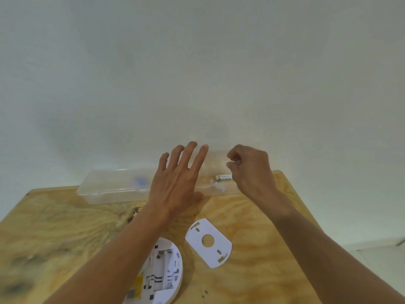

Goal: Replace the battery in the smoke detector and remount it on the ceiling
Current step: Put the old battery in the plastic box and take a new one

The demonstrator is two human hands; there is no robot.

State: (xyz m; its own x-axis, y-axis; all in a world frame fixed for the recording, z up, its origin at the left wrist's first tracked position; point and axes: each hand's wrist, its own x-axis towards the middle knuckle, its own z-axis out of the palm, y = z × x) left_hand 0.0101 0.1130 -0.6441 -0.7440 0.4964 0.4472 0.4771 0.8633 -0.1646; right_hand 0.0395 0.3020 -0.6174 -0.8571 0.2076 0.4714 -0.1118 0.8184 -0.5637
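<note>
with the left hand (175, 183) spread flat steadying the clear box (114, 185), the right hand (249, 170), fingers curled together just above the battery (223, 177), should pinch it squarely before lifting toward the detector (162, 273) lying below the left wrist.

Left hand (175, 181) splayed, right hand (249, 170) seemingly pinched

Soft even light, faint shadows — wide-angle warping, slight blur

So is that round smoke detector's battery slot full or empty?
Empty, it seems: the smoke detector lies back up on the table, its battery bay showing bare contacts.
</note>
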